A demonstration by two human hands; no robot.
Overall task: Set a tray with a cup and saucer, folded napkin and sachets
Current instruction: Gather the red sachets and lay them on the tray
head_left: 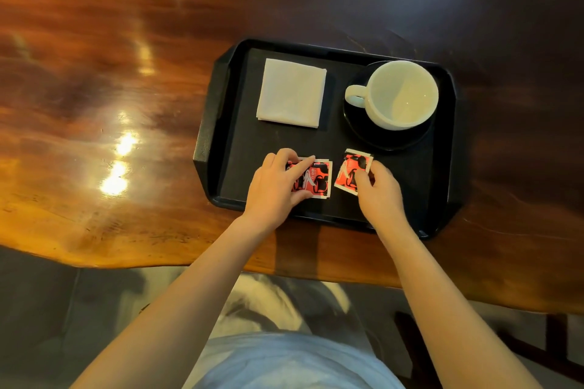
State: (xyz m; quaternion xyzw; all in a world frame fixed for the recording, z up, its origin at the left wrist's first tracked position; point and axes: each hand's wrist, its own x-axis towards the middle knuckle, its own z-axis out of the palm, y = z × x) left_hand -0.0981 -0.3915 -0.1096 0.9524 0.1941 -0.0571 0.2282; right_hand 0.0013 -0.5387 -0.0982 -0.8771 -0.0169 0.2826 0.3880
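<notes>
At the near edge of the black tray [208,148], two red sachets are held flat on the tray floor. The left sachet [316,178] is pinched by the left hand [278,186], thumb and fingers closed on its edges. The right sachet [350,172], tilted and just beside it, is gripped by the right hand [379,189]. Farther back, a folded white napkin [292,93] is laid flat at the left, and a white cup [401,95] is set on a dark saucer [388,140] at the right. The tray is set on a glossy wooden table [94,88].

- Tray [407,174]: matte black.
- Napkin [292,93]: plain white.
- Cup [403,95]: white, cream inside.
- Saucer [388,139]: glossy black.
- Sachets [317,178]: red, black and white print, white edges.
- Table [126,73]: reddish-brown, dark grain streaks.
</notes>
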